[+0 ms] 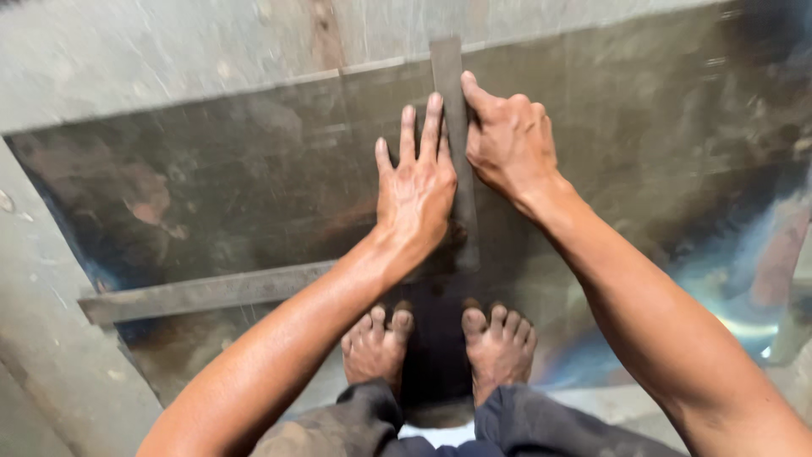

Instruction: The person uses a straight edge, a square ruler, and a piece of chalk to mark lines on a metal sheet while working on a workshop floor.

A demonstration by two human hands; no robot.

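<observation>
A large dark metal sheet (211, 178) lies flat on the concrete floor below me. A metal square lies on it: one flat arm (447, 76) runs away from me up the middle, the other arm (203, 292) runs out to the left. My left hand (414, 190) lies flat, fingers spread, pressing on the sheet just left of the upright arm. My right hand (507, 140) rests with curled fingers on the right side of that arm, thumb stretched along its edge. My bare feet (440, 343) stand on the sheet near its front edge.
Grey concrete floor (127, 51) surrounds the sheet at the top and left. The sheet's right part (727, 279) shows bright bluish reflections. A blurred reddish object (782, 254) stands at the far right edge.
</observation>
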